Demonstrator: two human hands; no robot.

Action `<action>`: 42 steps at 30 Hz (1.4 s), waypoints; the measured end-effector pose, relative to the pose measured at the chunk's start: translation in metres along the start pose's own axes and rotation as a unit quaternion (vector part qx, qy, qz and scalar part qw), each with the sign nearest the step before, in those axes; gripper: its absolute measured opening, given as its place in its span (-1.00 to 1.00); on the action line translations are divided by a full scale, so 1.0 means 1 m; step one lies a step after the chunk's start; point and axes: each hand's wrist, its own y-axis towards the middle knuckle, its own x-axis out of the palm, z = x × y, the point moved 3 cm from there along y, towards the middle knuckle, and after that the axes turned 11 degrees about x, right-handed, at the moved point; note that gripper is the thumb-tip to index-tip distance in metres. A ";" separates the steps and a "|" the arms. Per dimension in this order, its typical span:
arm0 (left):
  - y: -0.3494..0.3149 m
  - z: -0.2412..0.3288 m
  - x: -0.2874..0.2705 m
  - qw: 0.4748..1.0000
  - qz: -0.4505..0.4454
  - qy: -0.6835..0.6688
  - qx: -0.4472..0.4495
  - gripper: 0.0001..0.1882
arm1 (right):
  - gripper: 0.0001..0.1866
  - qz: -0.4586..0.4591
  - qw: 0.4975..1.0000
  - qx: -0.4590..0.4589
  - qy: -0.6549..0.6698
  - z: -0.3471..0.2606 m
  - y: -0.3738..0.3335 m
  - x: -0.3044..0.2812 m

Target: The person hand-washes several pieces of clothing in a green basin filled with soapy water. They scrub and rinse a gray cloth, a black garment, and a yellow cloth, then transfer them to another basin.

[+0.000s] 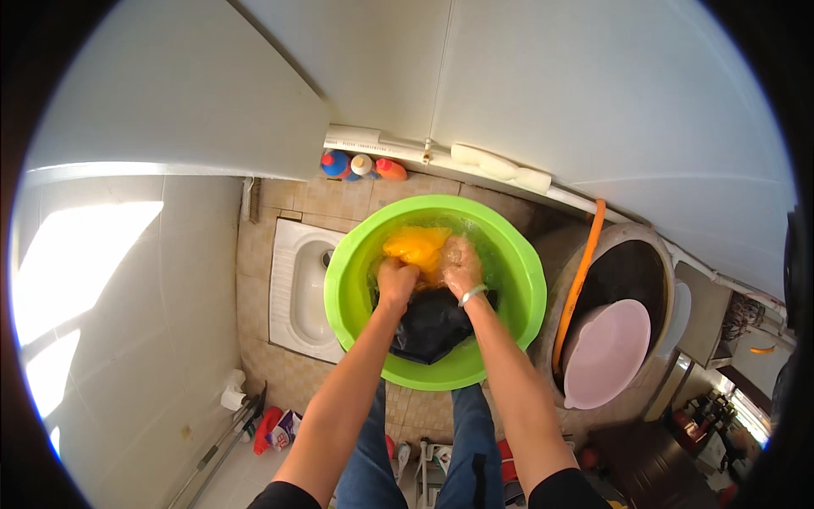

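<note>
A large bright green basin of water stands in front of me between my legs and the wall. Wet yellow cloth bulges up at the water's surface. My left hand is closed on the near left edge of this cloth. On its right side my right hand, partly under water and with a pale bangle at the wrist, is also closed on it. Dark cloth lies in the basin on the near side, below my wrists. My fingertips are mostly hidden by the cloth and water.
Left of the basin is a white squat toilet. On the right, a big round vat holds an orange hose and a pink basin. Several bottles stand by the wall pipe. Mop handles lean at the lower left.
</note>
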 end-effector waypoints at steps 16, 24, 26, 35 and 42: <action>-0.047 0.067 0.000 0.870 -0.040 -0.476 -0.120 -0.58 | -0.85 0.254 0.898 -0.354 0.064 -0.054 -0.088 -0.016; -0.035 0.029 -0.031 0.885 -0.022 0.434 0.168 -0.31 | -0.47 0.244 0.955 -0.016 -0.166 0.005 -0.067 -0.016; -0.041 0.022 -0.016 0.768 -0.066 0.614 0.170 -0.30 | -0.30 0.130 0.962 0.075 -0.230 0.007 -0.067 0.003; 0.012 0.012 0.010 0.851 -0.181 0.487 0.076 -0.53 | -0.61 0.074 0.987 0.009 -0.139 0.058 0.022 0.040; -0.021 0.057 -0.002 0.827 -0.128 -0.515 -0.187 -0.52 | -0.73 0.133 0.940 -0.258 0.177 -0.067 -0.135 -0.004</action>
